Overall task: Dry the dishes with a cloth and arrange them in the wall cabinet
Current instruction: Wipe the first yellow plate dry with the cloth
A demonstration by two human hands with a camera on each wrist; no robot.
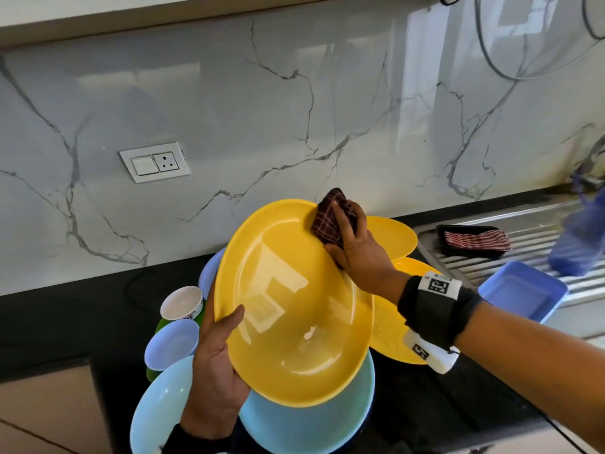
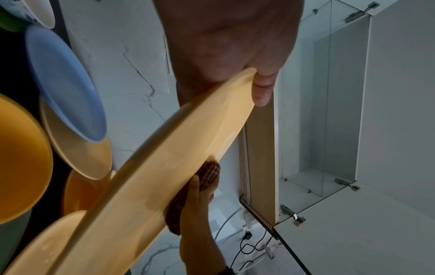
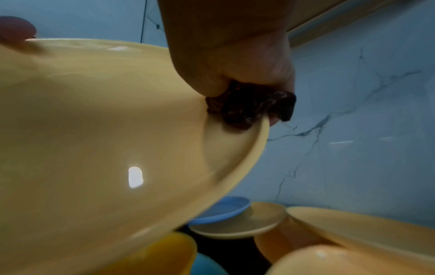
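A large yellow plate [image 1: 294, 306] is tilted up over the counter, seen also as the yellow plate [image 2: 150, 178] and the yellow plate [image 3: 98, 130] in the wrist views. My left hand [image 1: 216, 365] grips its near-left rim, thumb on the inner face. My right hand [image 1: 357, 247] pinches a dark red checked cloth [image 1: 332, 217] over the plate's far-right rim; the cloth [image 3: 249, 108] wraps the edge. The open wall cabinet [image 2: 329, 111] with a glass shelf shows in the left wrist view.
Below lie light blue plates [image 1: 307, 417], small blue bowls [image 1: 172, 344], a white cup [image 1: 181, 303] and more yellow plates [image 1: 391, 237]. A blue tray [image 1: 522, 290] and a black tray with a striped cloth [image 1: 474, 240] sit on the steel drainboard [image 1: 523, 237] at right.
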